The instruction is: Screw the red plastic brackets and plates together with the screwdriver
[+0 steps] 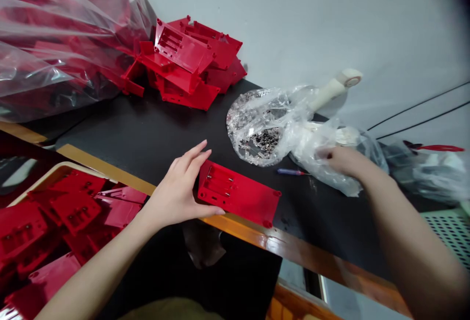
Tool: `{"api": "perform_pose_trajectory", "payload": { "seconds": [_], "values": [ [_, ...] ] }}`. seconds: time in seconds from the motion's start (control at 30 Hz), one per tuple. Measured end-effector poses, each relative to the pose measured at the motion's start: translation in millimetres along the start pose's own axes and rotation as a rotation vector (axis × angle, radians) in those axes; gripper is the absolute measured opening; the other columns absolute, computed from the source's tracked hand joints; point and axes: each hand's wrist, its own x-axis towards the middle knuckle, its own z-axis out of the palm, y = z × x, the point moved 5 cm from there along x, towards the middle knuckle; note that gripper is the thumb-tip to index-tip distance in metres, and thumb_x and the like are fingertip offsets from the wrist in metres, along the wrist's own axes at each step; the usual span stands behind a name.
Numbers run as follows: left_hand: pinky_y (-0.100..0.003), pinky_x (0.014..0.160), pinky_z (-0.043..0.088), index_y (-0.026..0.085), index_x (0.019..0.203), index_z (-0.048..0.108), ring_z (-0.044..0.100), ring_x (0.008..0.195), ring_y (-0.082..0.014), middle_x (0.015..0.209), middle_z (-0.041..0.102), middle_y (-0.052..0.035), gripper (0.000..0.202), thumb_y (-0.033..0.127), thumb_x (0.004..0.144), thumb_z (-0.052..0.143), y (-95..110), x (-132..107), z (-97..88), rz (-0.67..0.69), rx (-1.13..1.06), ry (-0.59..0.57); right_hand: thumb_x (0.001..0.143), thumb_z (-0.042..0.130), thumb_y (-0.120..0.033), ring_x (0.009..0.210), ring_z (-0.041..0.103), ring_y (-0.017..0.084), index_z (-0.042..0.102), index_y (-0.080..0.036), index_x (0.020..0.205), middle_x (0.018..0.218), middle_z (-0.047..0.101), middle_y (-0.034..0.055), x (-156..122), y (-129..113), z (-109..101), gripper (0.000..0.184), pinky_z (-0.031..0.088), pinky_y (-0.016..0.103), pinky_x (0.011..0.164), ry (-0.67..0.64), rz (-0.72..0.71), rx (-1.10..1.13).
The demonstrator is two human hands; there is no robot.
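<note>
A red plastic panel [253, 195] with a battery compartment lies flat at the table's front edge. Metal springs show in its compartment. Around its left end is my left hand [179, 190], thumb along the near side and fingers toward the far side, steadying it. My right hand [343, 161] reaches into the mouth of a clear plastic bag [347, 183] holding white parts; its fingertips are hidden and blurred there. To the left of that bag, another clear bag [238, 114] lies open with many small metal pieces [266, 141]. A small screwdriver [291, 171] rests between the panel and the bags.
Red panels [191, 60] are piled at the back, beside a large clear sack [62, 41] of more. A bin [62, 166] at lower left holds several red panels. A white handle-like object [334, 87] leans by the wall. Red-handled pliers [440, 148] and a green basket [448, 232] are at right.
</note>
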Motion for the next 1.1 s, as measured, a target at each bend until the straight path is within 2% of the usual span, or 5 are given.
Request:
{"api": "perform_pose_trajectory", "payload": {
  "seconds": [0.13,0.27,0.43,0.67,1.1],
  "values": [
    [-0.05,0.113,0.036,0.021,0.147,0.027,0.037,0.14,-0.0326,0.154,0.033,-0.0181,0.103,0.066,0.068,0.075,0.9,0.6,-0.3,0.01,-0.006,0.001,0.09,0.063,-0.032,0.076,0.062,0.013,0.064,-0.014,0.092,0.086,0.064,0.0016,-16.2,-2.1,-13.6,0.017,0.053,0.031,0.072,-0.064,0.125,0.032],
    [-0.049,0.112,0.038,0.022,0.146,0.029,0.042,0.136,-0.0314,0.151,0.039,-0.016,0.098,0.066,0.07,0.074,1.1,1.8,0.2,0.005,-0.026,-0.003,0.081,0.066,-0.025,0.067,0.057,0.018,0.067,-0.016,0.082,0.067,0.058,0.0025,-49.9,-11.3,-56.5,0.009,0.047,0.037,0.071,0.262,0.26,0.163],
    [-0.05,0.112,0.038,0.022,0.146,0.031,0.043,0.136,-0.032,0.149,0.043,-0.0157,0.097,0.067,0.07,0.073,1.0,2.4,1.3,-0.001,-0.053,-0.004,0.072,0.073,-0.041,0.06,0.06,0.014,0.07,-0.021,0.086,0.073,0.068,0.0028,-101.3,-84.8,-99.9,0.025,0.05,0.029,0.058,0.487,0.058,0.782],
    [-0.052,0.11,0.041,0.022,0.142,0.037,0.046,0.133,-0.0333,0.146,0.046,-0.0164,0.092,0.065,0.069,0.074,0.6,3.8,1.3,0.001,-0.099,-0.016,0.066,0.079,-0.03,0.055,0.061,0.011,0.069,-0.018,0.077,0.063,0.067,-0.0005,-115.7,-249.7,-66.4,0.019,0.053,0.022,0.054,-0.414,-0.406,1.279],
    [-0.049,0.109,0.045,0.019,0.138,0.039,0.048,0.132,-0.0305,0.145,0.048,-0.0165,0.089,0.063,0.07,0.075,-0.7,4.7,0.6,0.008,-0.128,-0.01,0.088,0.065,-0.019,0.086,0.06,0.012,0.075,-0.02,0.087,0.092,0.062,0.0019,-102.0,-293.9,-57.1,0.011,0.048,0.025,0.083,-0.305,-1.109,0.859]
  ]
}}
